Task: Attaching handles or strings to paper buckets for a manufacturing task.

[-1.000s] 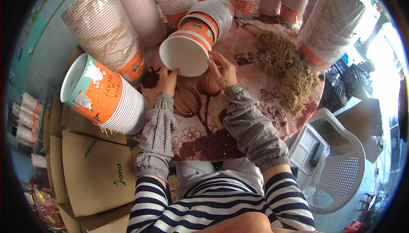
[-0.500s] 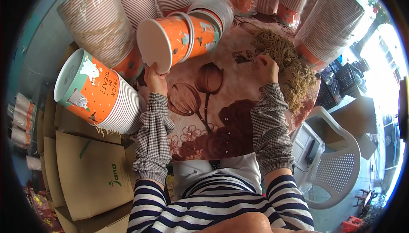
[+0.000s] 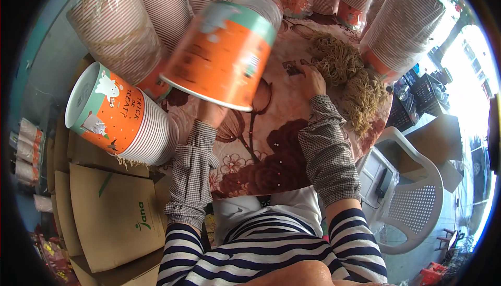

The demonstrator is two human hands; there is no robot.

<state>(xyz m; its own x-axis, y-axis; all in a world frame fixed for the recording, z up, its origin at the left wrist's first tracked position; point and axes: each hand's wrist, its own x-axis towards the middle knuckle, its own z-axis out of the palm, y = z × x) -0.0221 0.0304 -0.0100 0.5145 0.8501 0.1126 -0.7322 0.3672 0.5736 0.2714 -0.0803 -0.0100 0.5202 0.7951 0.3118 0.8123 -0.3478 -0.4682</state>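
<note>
My left hand [image 3: 211, 112] holds up an orange paper bucket [image 3: 222, 56] with a green band at its base. The bucket is tilted, its white rim toward me, and smeared by motion. My left fingers are hidden behind the rim. My right hand [image 3: 314, 81] is low over the table beside a tangle of tan cords [image 3: 339, 64], its fingers drawn together. Whatever they pinch is too small to make out. By those fingertips a small dark patch shows on the tablecloth. To the left lies a nested stack of matching buckets [image 3: 128, 108].
Tall plastic-wrapped bucket stacks [image 3: 117, 19] line the table's back left, others [image 3: 402, 25] the back right. A flowered cloth [image 3: 229, 166] covers the table. Cardboard boxes [image 3: 112, 213] stand at the lower left, a white plastic chair [image 3: 412, 207] at the right.
My left hand has lifted a bucket and swung it to the right, its base now pointing up and away. My right hand has shifted slightly left and inward.
</note>
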